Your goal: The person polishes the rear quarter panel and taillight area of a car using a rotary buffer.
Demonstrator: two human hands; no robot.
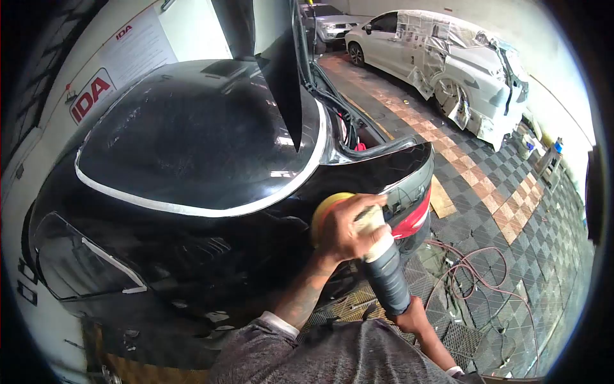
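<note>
Polisher (pixel 387 278), hand-held, one: located just right of centre and slightly below the middle of the frame, beside the rear corner of a black car (pixel 173 246). Long axis oblique, running from the pale head near centre to the dark, cylindrical rear end at lower right; head end points to the upper left. Yellow-orange pad (pixel 318 221), round, at the head end, turned toward the dark bodywork on the left; exact contact hidden by the fingers. Left hand (pixel 348 230): set over the head, forearm rising from lower centre toward the upper right, back of the hand toward the camera, fingers extending right across the pale housing; grip closed about the head. Right hand (pixel 409 317): at the rear end, forearm rising from the lower right toward the upper left; grip wrapped round the dark body, fingertips largely hidden. Adjoining items: red tail light (pixel 414 221), immediately right of the head; dark window (pixel 192 141), upper left, edged with white tape (pixel 185 208); reddish hose (pixel 505 253), coiled on the tiled floor (pixel 505 198), right; white car (pixel 441 61), partly covered in sheeting, upper right.
</note>
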